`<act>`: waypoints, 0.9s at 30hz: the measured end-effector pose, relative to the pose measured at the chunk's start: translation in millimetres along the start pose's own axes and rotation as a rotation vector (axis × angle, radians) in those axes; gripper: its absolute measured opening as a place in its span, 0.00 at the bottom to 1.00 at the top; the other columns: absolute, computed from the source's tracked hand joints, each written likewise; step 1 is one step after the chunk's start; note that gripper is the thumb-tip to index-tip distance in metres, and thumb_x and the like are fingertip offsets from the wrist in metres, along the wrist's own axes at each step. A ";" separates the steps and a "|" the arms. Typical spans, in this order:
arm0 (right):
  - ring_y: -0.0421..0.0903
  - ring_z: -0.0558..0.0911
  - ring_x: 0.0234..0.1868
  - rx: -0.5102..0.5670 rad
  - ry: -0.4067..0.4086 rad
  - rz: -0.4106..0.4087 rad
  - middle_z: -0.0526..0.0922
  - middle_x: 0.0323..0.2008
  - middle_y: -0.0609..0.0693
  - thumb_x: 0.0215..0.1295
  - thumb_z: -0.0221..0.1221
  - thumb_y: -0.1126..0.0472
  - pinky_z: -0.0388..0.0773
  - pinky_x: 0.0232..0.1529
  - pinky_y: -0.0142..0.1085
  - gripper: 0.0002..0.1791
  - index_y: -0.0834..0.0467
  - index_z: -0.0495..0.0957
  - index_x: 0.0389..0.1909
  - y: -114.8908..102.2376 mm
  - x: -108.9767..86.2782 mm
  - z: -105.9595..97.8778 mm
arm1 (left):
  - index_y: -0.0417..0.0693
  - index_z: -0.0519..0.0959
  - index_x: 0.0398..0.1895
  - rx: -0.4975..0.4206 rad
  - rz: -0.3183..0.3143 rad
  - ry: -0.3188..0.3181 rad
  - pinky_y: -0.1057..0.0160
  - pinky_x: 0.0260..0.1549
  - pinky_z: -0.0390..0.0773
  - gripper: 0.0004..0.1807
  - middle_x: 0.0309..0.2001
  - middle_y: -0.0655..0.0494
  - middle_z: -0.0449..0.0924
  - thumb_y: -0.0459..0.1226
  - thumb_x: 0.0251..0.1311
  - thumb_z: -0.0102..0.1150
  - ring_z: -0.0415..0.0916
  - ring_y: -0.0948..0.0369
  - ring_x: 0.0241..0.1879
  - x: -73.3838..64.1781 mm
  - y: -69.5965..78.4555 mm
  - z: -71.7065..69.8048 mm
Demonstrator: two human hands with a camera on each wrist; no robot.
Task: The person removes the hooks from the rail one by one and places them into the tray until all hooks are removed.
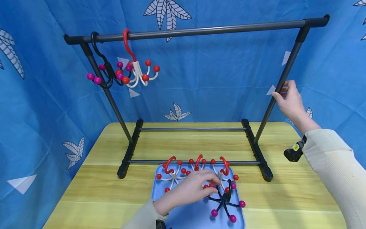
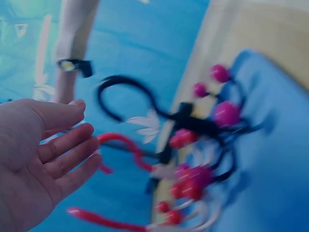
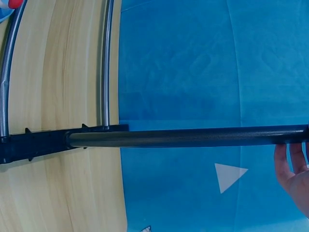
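My left hand point(image 1: 197, 187) reaches over a blue tray point(image 1: 183, 218) with nothing in its grasp. Its fingers, loosely extended in the left wrist view, are close to the hook of a black multi-arm hanger point(image 2: 186, 122) with magenta ball tips. Behind it in the tray stand several white multi-arm hangers point(image 1: 173, 175) with red hooks and red balls, partly hidden by the hand. My right hand point(image 1: 291, 100) grips the right post point(image 1: 286, 71) of a dark metal garment rack, thumb in front and fingers behind.
On the left end of the rack's top rail point(image 1: 214, 30) hang a black hanger point(image 1: 108, 68) with magenta balls and a white hanger point(image 1: 137, 71) with a red hook. The rack's feet point(image 1: 125, 163) stand on a wooden table point(image 1: 100, 190). A blue patterned cloth point(image 1: 214, 79) hangs behind.
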State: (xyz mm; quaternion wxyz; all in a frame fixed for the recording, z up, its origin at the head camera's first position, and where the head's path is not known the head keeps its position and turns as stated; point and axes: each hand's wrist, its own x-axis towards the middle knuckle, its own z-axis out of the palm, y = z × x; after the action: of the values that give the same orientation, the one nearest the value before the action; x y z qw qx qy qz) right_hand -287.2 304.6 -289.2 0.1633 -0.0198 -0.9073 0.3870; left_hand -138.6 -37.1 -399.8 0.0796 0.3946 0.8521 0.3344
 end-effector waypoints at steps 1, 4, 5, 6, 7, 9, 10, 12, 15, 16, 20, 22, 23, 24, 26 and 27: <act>0.62 0.63 0.57 -0.004 -0.001 0.002 0.60 0.58 0.67 0.69 0.40 0.48 0.67 0.51 0.57 0.28 0.61 0.47 0.61 0.4 0.2 0.0 | 0.58 0.77 0.43 -0.003 -0.009 0.016 0.74 0.41 0.73 0.10 0.40 0.69 0.76 0.44 0.58 0.57 0.72 0.75 0.42 -0.8 1.5 -7.2; 0.62 0.63 0.57 -0.006 -0.002 0.003 0.60 0.58 0.67 0.69 0.40 0.48 0.67 0.50 0.57 0.28 0.61 0.47 0.61 1.4 0.0 0.1 | 0.58 0.77 0.44 0.003 -0.036 0.074 0.71 0.42 0.74 0.11 0.42 0.68 0.76 0.44 0.59 0.56 0.72 0.73 0.43 -2.7 5.7 -30.0; 0.62 0.63 0.57 -0.006 -0.002 0.004 0.60 0.58 0.67 0.69 0.40 0.48 0.67 0.50 0.57 0.28 0.61 0.47 0.61 1.7 -0.2 0.2 | 0.58 0.77 0.45 0.012 -0.043 0.097 0.70 0.43 0.74 0.11 0.42 0.67 0.77 0.44 0.59 0.55 0.73 0.72 0.43 -2.7 6.6 -38.0; 0.62 0.63 0.57 -0.005 -0.002 0.004 0.60 0.58 0.67 0.69 0.40 0.48 0.67 0.50 0.57 0.28 0.61 0.47 0.61 2.0 -0.2 0.4 | 0.57 0.77 0.45 0.025 -0.047 0.123 0.69 0.43 0.75 0.11 0.43 0.66 0.77 0.44 0.59 0.55 0.73 0.71 0.44 -2.3 7.1 -45.8; 0.61 0.63 0.57 -0.005 -0.002 0.004 0.60 0.58 0.67 0.69 0.40 0.48 0.67 0.49 0.57 0.28 0.61 0.47 0.61 2.2 -0.3 0.5 | 0.56 0.77 0.46 0.038 -0.047 0.153 0.68 0.43 0.75 0.11 0.43 0.66 0.77 0.43 0.59 0.55 0.73 0.70 0.44 -1.8 7.4 -53.8; 0.61 0.63 0.57 -0.002 0.002 0.001 0.60 0.58 0.67 0.69 0.40 0.48 0.67 0.50 0.57 0.28 0.62 0.47 0.61 2.3 -0.8 0.7 | 0.54 0.77 0.45 0.080 -0.029 0.220 0.67 0.44 0.75 0.11 0.42 0.64 0.77 0.41 0.59 0.56 0.74 0.68 0.44 -0.1 7.1 -70.2; 0.61 0.64 0.57 -0.002 0.003 0.000 0.60 0.58 0.66 0.69 0.40 0.48 0.67 0.50 0.57 0.28 0.62 0.47 0.61 2.3 -0.8 0.8 | 0.53 0.78 0.44 0.095 -0.017 0.255 0.66 0.44 0.76 0.11 0.42 0.62 0.78 0.40 0.59 0.56 0.74 0.67 0.44 0.9 6.5 -78.5; 0.61 0.64 0.56 -0.002 0.006 -0.004 0.60 0.57 0.66 0.69 0.40 0.49 0.67 0.49 0.56 0.28 0.62 0.47 0.61 2.1 -0.9 0.8 | 0.51 0.78 0.43 0.131 0.008 0.325 0.66 0.44 0.76 0.10 0.41 0.61 0.78 0.39 0.59 0.57 0.75 0.66 0.43 2.6 5.2 -95.2; 0.61 0.64 0.56 -0.003 0.012 -0.012 0.61 0.57 0.66 0.69 0.40 0.48 0.67 0.49 0.56 0.28 0.62 0.48 0.60 1.3 -0.6 1.0 | 0.50 0.79 0.42 0.166 0.027 0.404 0.65 0.43 0.76 0.09 0.40 0.60 0.79 0.38 0.59 0.57 0.75 0.65 0.42 3.6 3.6 -119.9; 0.61 0.64 0.56 -0.003 0.012 -0.013 0.61 0.57 0.66 0.69 0.39 0.48 0.67 0.49 0.56 0.28 0.62 0.48 0.60 1.0 -0.5 1.1 | 0.50 0.79 0.42 0.172 0.027 0.427 0.65 0.42 0.77 0.09 0.40 0.60 0.79 0.38 0.59 0.57 0.75 0.65 0.42 3.6 3.3 -127.6; 0.62 0.65 0.56 -0.011 0.017 -0.020 0.61 0.56 0.67 0.69 0.39 0.48 0.67 0.49 0.56 0.28 0.63 0.48 0.60 0.3 -0.7 1.6 | 0.49 0.79 0.42 0.203 0.007 0.524 0.65 0.40 0.77 0.09 0.39 0.59 0.78 0.38 0.59 0.56 0.76 0.65 0.40 3.6 1.6 -155.0; 0.62 0.65 0.56 -0.013 0.019 -0.021 0.61 0.56 0.67 0.69 0.39 0.48 0.67 0.48 0.56 0.28 0.63 0.48 0.60 0.2 -1.0 1.5 | 0.48 0.79 0.42 0.222 0.002 0.578 0.64 0.39 0.77 0.09 0.38 0.58 0.78 0.38 0.59 0.56 0.76 0.64 0.39 4.2 0.0 -166.7; 0.62 0.65 0.56 -0.015 0.019 -0.022 0.61 0.56 0.67 0.69 0.39 0.48 0.67 0.48 0.56 0.28 0.63 0.48 0.60 0.2 -1.1 1.4 | 0.47 0.79 0.42 0.229 0.003 0.605 0.64 0.39 0.76 0.09 0.38 0.57 0.79 0.38 0.59 0.56 0.75 0.64 0.38 4.5 -1.0 -172.4; 0.62 0.65 0.56 -0.015 0.019 -0.021 0.61 0.56 0.67 0.69 0.39 0.48 0.67 0.48 0.56 0.28 0.63 0.48 0.60 0.2 -1.0 1.2 | 0.47 0.79 0.42 0.238 0.008 0.633 0.64 0.39 0.76 0.10 0.38 0.57 0.79 0.38 0.59 0.56 0.75 0.64 0.38 4.5 -1.4 -178.0; 0.62 0.65 0.56 -0.016 0.016 -0.018 0.61 0.56 0.67 0.69 0.39 0.48 0.67 0.48 0.56 0.28 0.63 0.48 0.60 0.1 -0.7 0.8 | 0.45 0.79 0.42 0.246 0.024 0.692 0.62 0.39 0.77 0.10 0.39 0.55 0.79 0.38 0.59 0.56 0.75 0.63 0.37 4.5 -1.3 -189.4; 0.62 0.65 0.56 -0.016 0.015 -0.017 0.61 0.57 0.67 0.69 0.39 0.48 0.67 0.48 0.57 0.28 0.62 0.48 0.60 0.1 -0.5 0.6 | 0.44 0.79 0.43 0.248 0.025 0.723 0.62 0.40 0.77 0.11 0.39 0.54 0.79 0.38 0.59 0.56 0.76 0.63 0.38 4.2 -0.6 -195.3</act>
State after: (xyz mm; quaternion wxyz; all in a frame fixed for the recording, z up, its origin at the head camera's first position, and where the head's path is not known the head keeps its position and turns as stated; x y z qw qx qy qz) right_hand -286.9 304.1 -289.9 0.1729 -0.0163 -0.9092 0.3784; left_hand -219.9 -133.3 -250.5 -0.2786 0.2683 0.8542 0.3474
